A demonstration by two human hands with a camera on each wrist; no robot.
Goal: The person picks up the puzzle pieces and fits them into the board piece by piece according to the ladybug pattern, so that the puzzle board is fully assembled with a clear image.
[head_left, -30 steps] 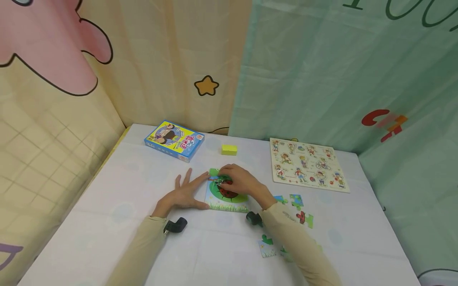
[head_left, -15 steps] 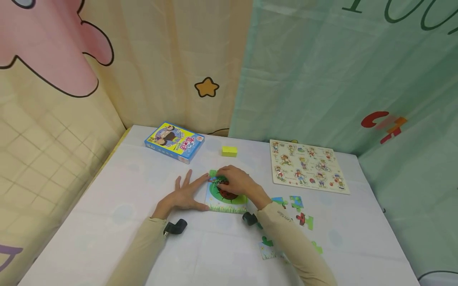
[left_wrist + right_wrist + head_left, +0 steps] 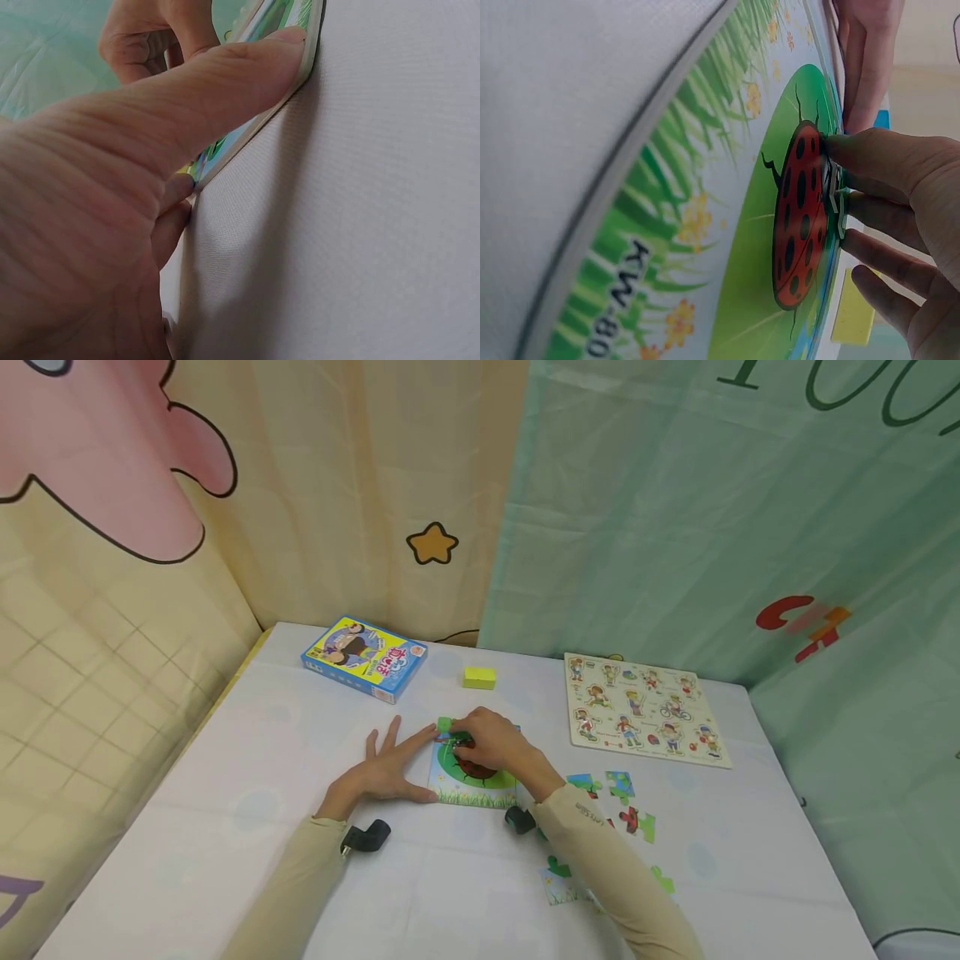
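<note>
A ladybug puzzle board [image 3: 448, 789] lies flat on the white table, its grassy edge facing me. Spread out along its left side is my left hand [image 3: 384, 772], the thumb on the near left corner and the index finger reaching the far left edge. My right hand [image 3: 497, 745] bends over the far part of the board and pinches a jigsaw piece [image 3: 840, 201] between thumb and fingers, above the red ladybug [image 3: 801, 225]. A green bit of a piece [image 3: 444, 725] shows at the far left corner, by both hands' fingertips. The right hand covers the board's far right part.
Loose jigsaw pieces [image 3: 619, 783] lie scattered to the right, several partly under the right forearm. A yellow block [image 3: 479, 677] sits behind the board. A blue and yellow box [image 3: 365, 657] stands back left, and a picture board [image 3: 645, 710] lies back right.
My right hand and forearm have shifted slightly left over the board's far part, the fingers still pinching the jigsaw piece. The left hand has stayed in place.
</note>
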